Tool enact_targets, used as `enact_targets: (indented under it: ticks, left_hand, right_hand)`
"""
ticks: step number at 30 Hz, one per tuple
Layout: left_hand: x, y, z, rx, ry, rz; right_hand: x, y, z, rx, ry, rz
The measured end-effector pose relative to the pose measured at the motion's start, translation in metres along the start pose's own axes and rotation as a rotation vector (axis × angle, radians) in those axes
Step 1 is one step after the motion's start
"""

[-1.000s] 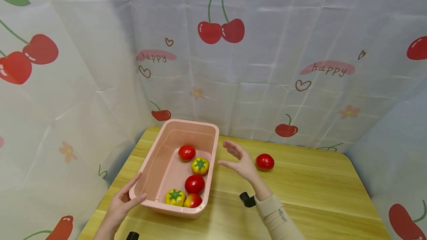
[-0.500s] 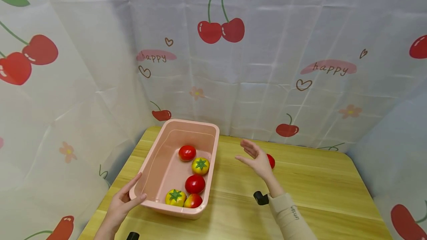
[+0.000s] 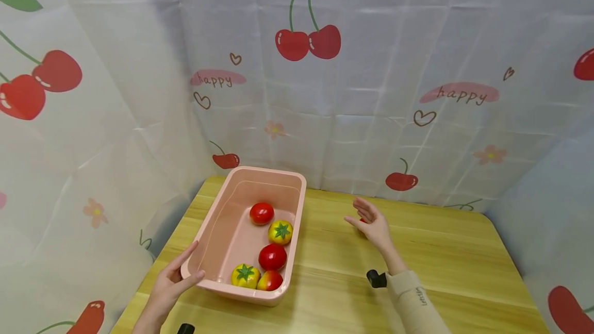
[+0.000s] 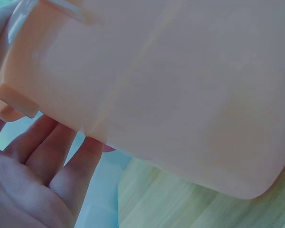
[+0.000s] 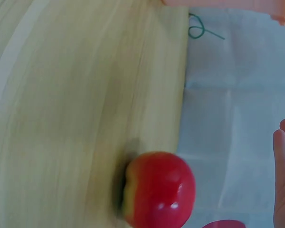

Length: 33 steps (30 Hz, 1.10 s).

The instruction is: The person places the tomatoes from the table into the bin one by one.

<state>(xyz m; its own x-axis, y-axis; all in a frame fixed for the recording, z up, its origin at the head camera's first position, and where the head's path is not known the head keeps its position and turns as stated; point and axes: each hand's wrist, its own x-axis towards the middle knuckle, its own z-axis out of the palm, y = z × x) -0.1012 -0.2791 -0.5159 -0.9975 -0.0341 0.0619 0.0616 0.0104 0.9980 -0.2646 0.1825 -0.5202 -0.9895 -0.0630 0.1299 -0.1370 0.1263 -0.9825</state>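
My left hand (image 3: 169,282) grips the near left corner of a pink plastic bin (image 3: 236,246), with the thumb at its rim. In the left wrist view, fingers press against the outside of the bin (image 4: 171,95). Inside lie red fruits (image 3: 272,257), yellow fruits (image 3: 245,276) with green star-shaped tops, and a red-and-yellow fruit (image 3: 270,281). My right hand (image 3: 373,226) hovers with thumb and fingers spread, holding nothing. Behind it in the head view, a glossy red fruit (image 3: 363,220) is mostly hidden. The right wrist view shows this fruit (image 5: 159,190) on the table, with a yellowish side.
The wooden table (image 3: 334,282) runs back to a white curtain (image 3: 352,133) printed with cherries, which also hangs at both sides. Black wrist-camera pieces (image 3: 376,279) stick out below the hands. The bin stands on the left part of the table.
My right hand has moved right, away from the bin, until it covers most of the loose red fruit. My left hand and the bin have stayed in place.
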Motion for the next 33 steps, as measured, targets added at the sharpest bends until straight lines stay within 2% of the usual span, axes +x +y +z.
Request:
enact_targets:
  ticks: [5,9,15,18,22,27,33]
  left_hand:
    - [-0.001,0.0,0.002,0.004,0.002,-0.021]
    - [-0.001,0.001,0.002,0.004,0.01,-0.033]
    - [0.0,0.0,0.001,0.005,-0.001,-0.025]
    - [0.0,0.0,0.001,0.001,-0.008,-0.016]
    - [0.0,0.001,0.001,0.003,-0.008,-0.014]
    - [0.0,0.001,0.001,0.003,-0.006,-0.018]
    - [0.0,0.001,0.001,-0.005,-0.008,0.002]
  right_hand:
    - [0.001,0.011,-0.008,-0.007,0.032,-0.004]
    - [0.005,0.026,-0.015,-0.004,0.043,-0.049]
    - [0.023,0.079,-0.03,-0.035,0.049,-0.063]
    - [0.027,0.091,-0.035,-0.048,0.07,-0.04]
    - [0.024,0.086,-0.037,-0.096,0.106,0.0]
    - [0.016,0.057,-0.033,-0.146,0.155,0.1]
    - [0.015,0.056,-0.038,-0.132,0.162,0.17]
